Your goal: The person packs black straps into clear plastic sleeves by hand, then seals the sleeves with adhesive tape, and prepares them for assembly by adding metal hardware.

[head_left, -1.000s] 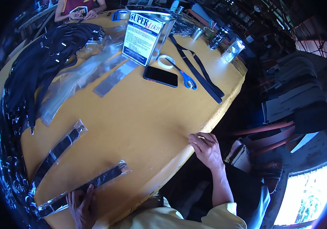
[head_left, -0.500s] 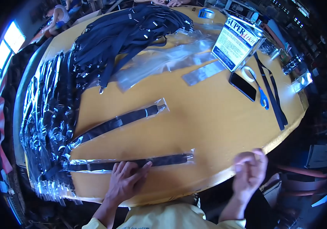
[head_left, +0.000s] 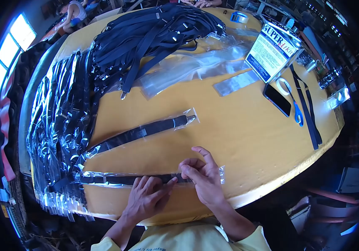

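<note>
Left hand: the left hand [head_left: 148, 198] lies flat, fingers spread, pressing on the black strap sealed in a clear plastic sleeve [head_left: 116, 180], near the front edge of the yellow round surface [head_left: 238, 138].
Right hand: the right hand [head_left: 202, 175] is just beside the left, fingers bent, pinching the right end of that same sleeved strap.
Strap in hand: it lies lengthwise along the front edge, its left end reaching the heap at the left edge.
Second strap: another black strap in a clear sleeve [head_left: 146, 130] lies slanted just behind it, apart from both hands.
Left edge: a shiny stack of packed sleeved straps [head_left: 58, 138].
Back edge: a pile of loose black straps [head_left: 154, 29], with empty clear plastic sleeves [head_left: 192, 67] beside it.
Right edge: a white-and-blue metal can [head_left: 273, 52], a black phone [head_left: 277, 99], blue-handled scissors [head_left: 296, 113], well apart from the hands.
</note>
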